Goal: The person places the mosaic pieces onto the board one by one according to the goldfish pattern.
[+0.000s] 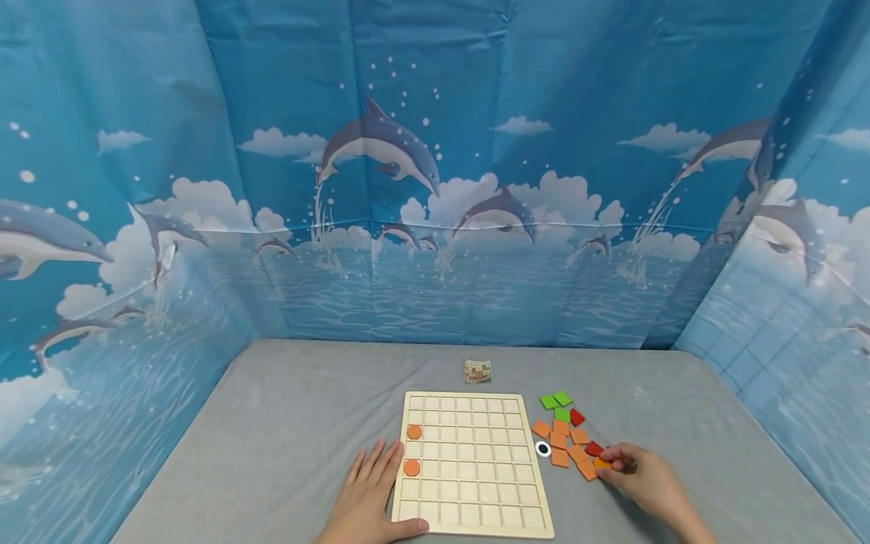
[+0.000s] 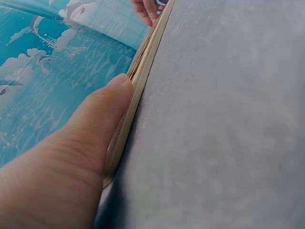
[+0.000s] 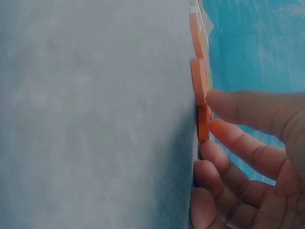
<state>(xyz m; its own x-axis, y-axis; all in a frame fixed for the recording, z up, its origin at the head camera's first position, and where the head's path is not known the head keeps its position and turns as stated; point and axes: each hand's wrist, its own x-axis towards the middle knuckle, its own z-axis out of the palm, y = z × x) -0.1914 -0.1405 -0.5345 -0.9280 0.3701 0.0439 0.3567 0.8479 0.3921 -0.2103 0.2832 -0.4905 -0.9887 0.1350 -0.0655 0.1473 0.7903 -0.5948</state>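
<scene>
Tiles lie right of the board (card behind it)

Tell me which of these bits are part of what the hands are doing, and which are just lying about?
In use: wooden grid board, steadied by the left hand; orange tile pinched by the right hand; loose tile pile; two orange discs on the board.

Lying about: small patterned card; dolphin backdrop.

This is a staged recording booth rather than a lived-in room: blue printed fabric backdrops with leaping dolphins, clouds and sea enclose three sides of a table draped in plain grey cloth, hiding any room beyond.
</scene>
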